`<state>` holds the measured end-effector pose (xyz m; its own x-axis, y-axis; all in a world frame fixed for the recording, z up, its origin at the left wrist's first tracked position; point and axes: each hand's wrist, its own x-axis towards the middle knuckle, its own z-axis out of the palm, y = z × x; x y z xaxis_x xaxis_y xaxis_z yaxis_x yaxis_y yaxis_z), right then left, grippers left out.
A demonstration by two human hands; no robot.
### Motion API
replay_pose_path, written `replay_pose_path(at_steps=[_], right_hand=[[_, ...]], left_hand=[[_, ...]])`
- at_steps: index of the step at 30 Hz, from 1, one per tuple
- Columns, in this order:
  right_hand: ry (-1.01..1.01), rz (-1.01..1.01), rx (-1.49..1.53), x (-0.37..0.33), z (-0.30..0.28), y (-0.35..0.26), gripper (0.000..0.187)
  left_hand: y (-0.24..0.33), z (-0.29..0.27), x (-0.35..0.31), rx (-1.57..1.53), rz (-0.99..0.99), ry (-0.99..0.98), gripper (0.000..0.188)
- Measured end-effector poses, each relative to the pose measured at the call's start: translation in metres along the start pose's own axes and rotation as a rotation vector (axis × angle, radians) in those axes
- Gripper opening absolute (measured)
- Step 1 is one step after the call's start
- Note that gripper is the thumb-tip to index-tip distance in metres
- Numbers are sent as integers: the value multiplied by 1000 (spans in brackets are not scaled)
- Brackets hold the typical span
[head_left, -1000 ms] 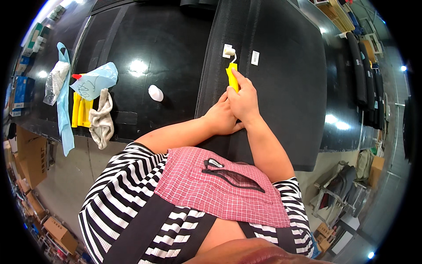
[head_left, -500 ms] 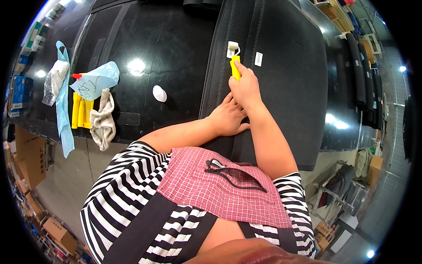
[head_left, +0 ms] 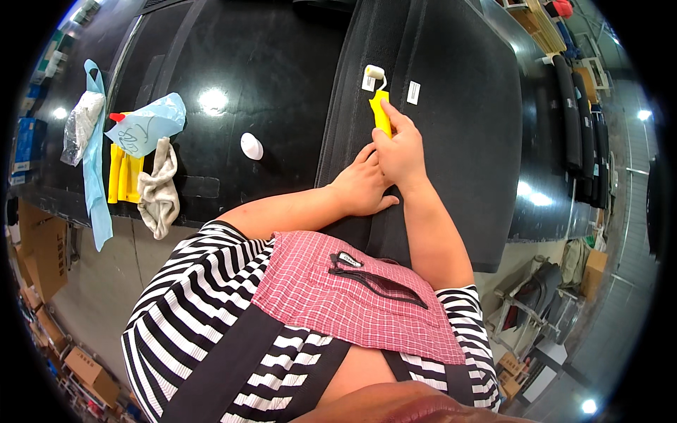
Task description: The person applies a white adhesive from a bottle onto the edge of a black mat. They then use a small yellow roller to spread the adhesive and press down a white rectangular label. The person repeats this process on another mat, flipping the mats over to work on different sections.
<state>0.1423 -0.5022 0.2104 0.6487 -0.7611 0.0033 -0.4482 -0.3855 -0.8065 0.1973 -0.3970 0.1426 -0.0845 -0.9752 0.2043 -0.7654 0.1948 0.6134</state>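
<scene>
A small roller [head_left: 381, 116] with a yellow handle and a white head is gripped in my right hand [head_left: 403, 149]. Its head rests at a white label [head_left: 368, 82] on a black mat [head_left: 462, 141], partly covering it. A second white label [head_left: 413, 92] lies just to the right. My left hand [head_left: 360, 185] is spread flat on the mat, below and left of the right hand, with the two hands touching or nearly so.
Left on the black table [head_left: 271, 70] stand a white rounded piece [head_left: 252, 146], a crumpled grey cloth [head_left: 159, 190], yellow tools [head_left: 125, 173], a light blue sheet [head_left: 151, 123] and a blue strip [head_left: 96, 176]. Rolled black mats [head_left: 570, 116] are stacked at the right. Cardboard boxes [head_left: 42, 247] stand lower left.
The view has shifted slightly, moving the table things a little left. My right hand has drawn slightly back toward me with the roller; my left hand stays on the mat.
</scene>
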Motion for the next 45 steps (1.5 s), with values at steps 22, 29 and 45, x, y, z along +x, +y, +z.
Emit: replay_pose_path(at_steps=[22, 29, 45], right_hand=[[35, -47, -155, 2, 7, 4, 53], [-59, 62, -216, -9, 10, -1, 55], [-65, 64, -56, -27, -4, 2, 55]], left_hand=[[0, 1, -1, -22, -4, -18, 70], [-6, 10, 1, -131, -26, -21, 70], [-3, 8, 1, -200, -60, 41, 59]])
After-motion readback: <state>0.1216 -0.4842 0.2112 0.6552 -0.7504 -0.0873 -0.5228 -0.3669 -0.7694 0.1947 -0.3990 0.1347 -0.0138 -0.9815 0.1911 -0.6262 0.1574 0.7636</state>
